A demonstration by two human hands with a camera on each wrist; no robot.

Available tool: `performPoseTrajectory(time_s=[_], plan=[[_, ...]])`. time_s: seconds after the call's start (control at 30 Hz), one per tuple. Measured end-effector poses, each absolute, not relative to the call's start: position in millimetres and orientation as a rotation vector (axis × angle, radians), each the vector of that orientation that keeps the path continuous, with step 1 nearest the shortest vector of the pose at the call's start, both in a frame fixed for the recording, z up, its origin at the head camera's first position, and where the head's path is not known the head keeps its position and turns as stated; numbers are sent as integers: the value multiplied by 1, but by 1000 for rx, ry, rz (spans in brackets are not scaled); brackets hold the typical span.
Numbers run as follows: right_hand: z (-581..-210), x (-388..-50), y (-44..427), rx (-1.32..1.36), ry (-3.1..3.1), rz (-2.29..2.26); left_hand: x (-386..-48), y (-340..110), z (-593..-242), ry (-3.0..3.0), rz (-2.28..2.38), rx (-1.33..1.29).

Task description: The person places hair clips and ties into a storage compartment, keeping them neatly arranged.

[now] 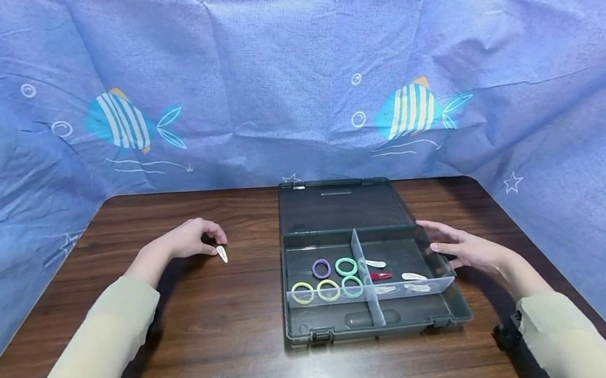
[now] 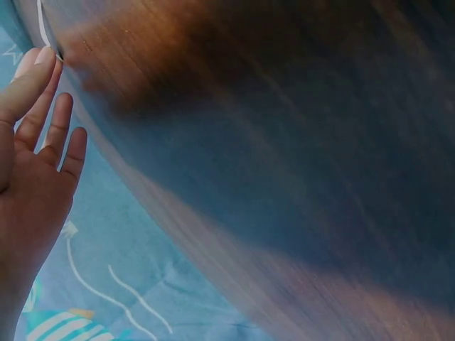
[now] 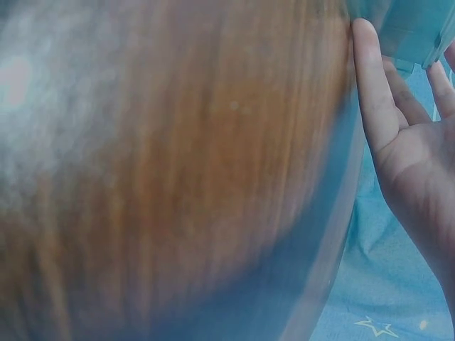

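Observation:
Between its thumb and fingertips, my left hand pinches a small white snap hair clip just above the left side of the table. In the left wrist view, only an edge of the clip shows past the fingertips. My right hand rests against the right wall of a dark, see-through divided box, its fingers fairly straight. Hair ties in purple, green, yellow and teal lie in the box's left compartment. White clips and a red clip lie in its right compartment.
The box's lid is folded back onto the brown wooden table. Clear dividers split the box inside. Behind and beside the table hangs a blue cloth printed with fish.

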State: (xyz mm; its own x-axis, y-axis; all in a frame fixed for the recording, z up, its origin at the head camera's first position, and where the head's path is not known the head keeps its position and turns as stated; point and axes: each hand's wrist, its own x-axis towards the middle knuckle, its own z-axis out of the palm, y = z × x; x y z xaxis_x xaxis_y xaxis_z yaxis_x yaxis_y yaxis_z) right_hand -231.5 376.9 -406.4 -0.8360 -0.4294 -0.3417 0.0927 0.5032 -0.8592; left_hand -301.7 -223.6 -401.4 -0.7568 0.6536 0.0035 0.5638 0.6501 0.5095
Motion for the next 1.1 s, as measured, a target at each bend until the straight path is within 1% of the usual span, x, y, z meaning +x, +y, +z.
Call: performPoseTrajectory(time_s=[0.43, 1.1], plan=[[-404, -230, 375, -241, 2228, -1324, -304, -222, -407, 2662, 753, 1002], [-405, -230, 376, -251, 2210, -1340, -304, -217, -406, 2615, 732, 910]])
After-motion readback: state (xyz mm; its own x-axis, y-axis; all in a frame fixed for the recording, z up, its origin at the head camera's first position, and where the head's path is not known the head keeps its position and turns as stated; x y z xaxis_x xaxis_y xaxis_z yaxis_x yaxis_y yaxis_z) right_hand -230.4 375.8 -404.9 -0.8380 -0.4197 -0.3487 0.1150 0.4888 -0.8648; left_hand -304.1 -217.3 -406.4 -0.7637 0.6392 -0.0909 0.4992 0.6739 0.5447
